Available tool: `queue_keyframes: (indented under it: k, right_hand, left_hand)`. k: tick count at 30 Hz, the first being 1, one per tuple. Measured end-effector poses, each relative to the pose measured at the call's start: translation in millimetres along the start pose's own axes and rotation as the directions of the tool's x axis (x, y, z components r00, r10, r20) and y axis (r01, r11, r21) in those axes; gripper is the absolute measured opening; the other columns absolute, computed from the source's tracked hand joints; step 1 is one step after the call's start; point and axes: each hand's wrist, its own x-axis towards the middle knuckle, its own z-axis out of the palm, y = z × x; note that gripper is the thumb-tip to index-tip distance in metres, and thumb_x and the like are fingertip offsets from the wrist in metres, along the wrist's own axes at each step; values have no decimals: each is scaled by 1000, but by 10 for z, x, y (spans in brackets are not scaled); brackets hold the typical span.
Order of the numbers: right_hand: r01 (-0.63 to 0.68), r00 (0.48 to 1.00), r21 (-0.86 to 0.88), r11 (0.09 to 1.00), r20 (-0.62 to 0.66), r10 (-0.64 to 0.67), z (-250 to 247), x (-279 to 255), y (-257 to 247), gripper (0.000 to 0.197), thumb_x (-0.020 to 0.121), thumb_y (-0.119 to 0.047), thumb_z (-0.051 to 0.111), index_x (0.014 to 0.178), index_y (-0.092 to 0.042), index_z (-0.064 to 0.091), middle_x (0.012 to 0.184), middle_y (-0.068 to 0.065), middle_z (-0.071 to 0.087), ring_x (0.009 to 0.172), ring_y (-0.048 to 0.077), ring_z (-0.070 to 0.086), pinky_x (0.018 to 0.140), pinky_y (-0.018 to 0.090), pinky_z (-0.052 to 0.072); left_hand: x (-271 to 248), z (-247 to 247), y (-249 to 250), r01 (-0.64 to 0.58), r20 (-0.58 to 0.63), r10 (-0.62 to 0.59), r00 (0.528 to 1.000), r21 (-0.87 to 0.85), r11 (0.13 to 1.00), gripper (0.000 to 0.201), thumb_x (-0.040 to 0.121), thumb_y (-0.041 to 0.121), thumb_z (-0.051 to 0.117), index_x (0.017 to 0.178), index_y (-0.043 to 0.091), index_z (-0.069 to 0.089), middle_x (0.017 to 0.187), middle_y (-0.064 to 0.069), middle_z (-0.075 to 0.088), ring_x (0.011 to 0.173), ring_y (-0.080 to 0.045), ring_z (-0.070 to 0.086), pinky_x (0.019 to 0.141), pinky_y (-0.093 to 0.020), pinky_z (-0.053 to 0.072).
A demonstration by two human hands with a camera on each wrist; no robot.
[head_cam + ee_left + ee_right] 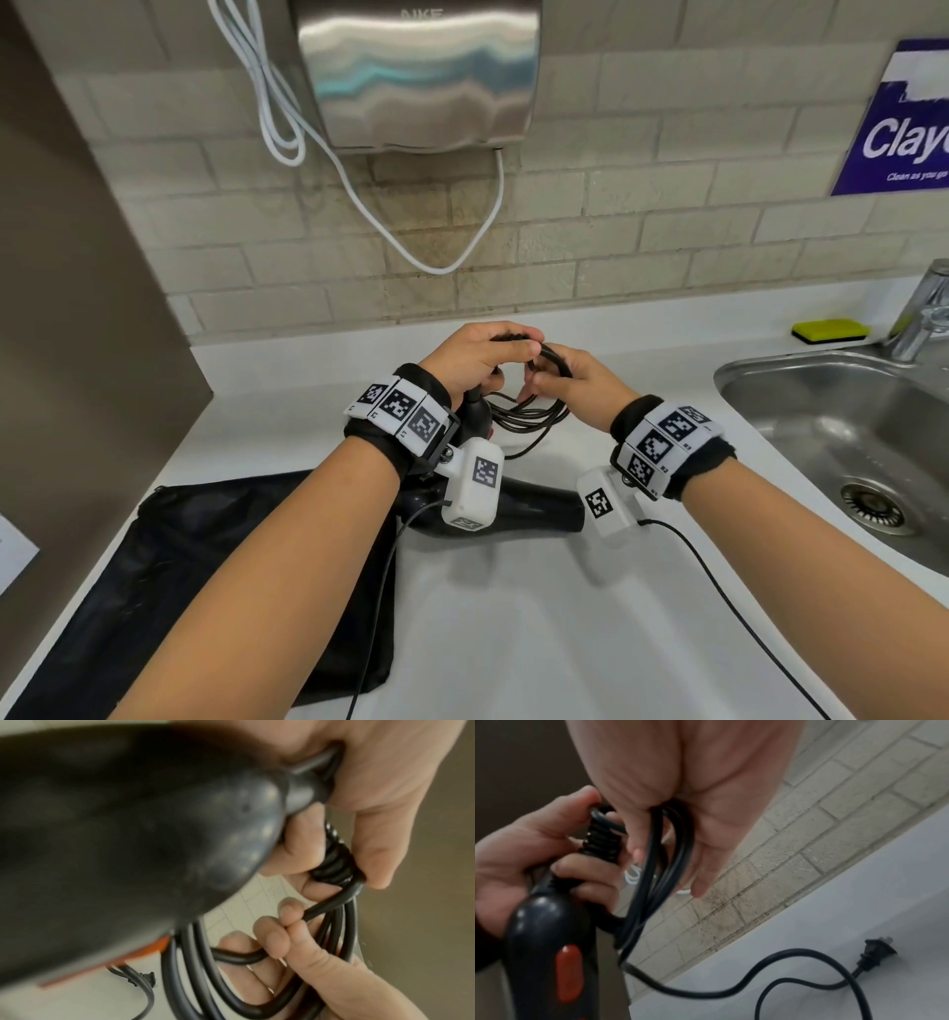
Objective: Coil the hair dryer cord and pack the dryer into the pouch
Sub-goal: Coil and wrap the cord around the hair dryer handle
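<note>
Head view looks down from above; both wrist views sit close, sharing the cord (334, 866) between the hands

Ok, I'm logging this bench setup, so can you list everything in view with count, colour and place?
hair dryer: one, black with an orange switch, lying on the counter under the wrists.
cord: one, black, looped between both hands, tail trailing on the counter.
plug: one, black, loose on the counter.
pouch: one, black, flat on the counter at left.
counter: one, white.
sink: one, steel, right.
tap: one, chrome, behind the sink.
sponge: one, yellow-green, behind the sink.
hand dryer: one, steel, on the wall, white cable hanging.
sign: one, blue, on the wall at right.
left hand: grips the cord.
right hand: holds the loops.
</note>
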Motion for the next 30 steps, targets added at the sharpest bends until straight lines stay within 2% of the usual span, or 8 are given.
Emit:
queue_keyframes:
  k: [5,7,8,10,13,18,24,30]
  right_hand:
    - [-37,999,246,969,0,38,-2,-6,28,8,81,-14,59,83,-17,51,60,-3,52,51,6,60,65,22,44]
    - [-100,995,470,877,34,95,-22,0,30,42,65,-42,72,81,-10,51,52,-4,51,46,10,55,62,25,46]
    - [-126,991,551,825,39,126,-23,5,25,46,73,-51,63,82,-7,51,53,-2,48,46,11,51,63,27,46]
    - [-158,982,572,804,10,186,-15,0,3,45,98,-39,25,81,-6,52,57,2,42,47,11,44,63,27,47]
    - [-206,967,606,768,5,255,8,-25,18,39,101,-25,22,81,-7,50,53,0,46,45,10,43,55,25,43]
    - [-291,951,439,850,37,307,-90,-146,158,29,99,-16,32,75,-13,48,66,2,40,39,5,30,32,12,21]
    - [-294,955,227,928,96,279,-133,-116,124,31,100,-21,31,73,-16,47,47,-10,40,49,9,25,38,14,16]
    - [-138,953,-119,983,-285,100,-218,28,-213,36,96,-18,42,61,-20,49,61,-4,41,58,9,36,53,17,32]
  left_hand:
    - [-28,-7,3,-6,-30,5,1000,-28,1000,10,91,10,56,91,17,63,78,1,58,38,-5,25,39,-14,20]
    - [-29,-7,0,-11,-57,8,998,-50,999,9,91,10,55,90,16,62,79,0,56,36,-3,26,37,-13,19]
    - [-31,-7,0,-15,-65,11,998,-61,998,9,92,10,55,90,15,62,80,-1,55,35,-3,26,36,-12,19]
    - [-36,-4,0,-26,-67,21,998,-75,997,10,92,9,53,89,14,61,79,-3,53,34,-2,26,35,-11,19]
    - [-41,-5,-1,-35,-58,30,998,-77,996,12,93,8,52,87,12,62,73,-4,53,35,-2,26,35,-12,18]
    - [-65,-122,-31,-49,-110,28,994,-193,980,18,93,10,49,81,10,64,67,-5,54,35,-5,26,37,-14,16]
    - [-67,-169,-42,-47,-88,33,996,-161,986,17,93,10,50,83,10,64,68,-4,56,36,-4,27,38,-14,16]
    - [-49,-87,2,-3,24,2,1000,57,998,10,92,12,53,95,13,63,70,-2,54,36,-4,29,37,-13,20]
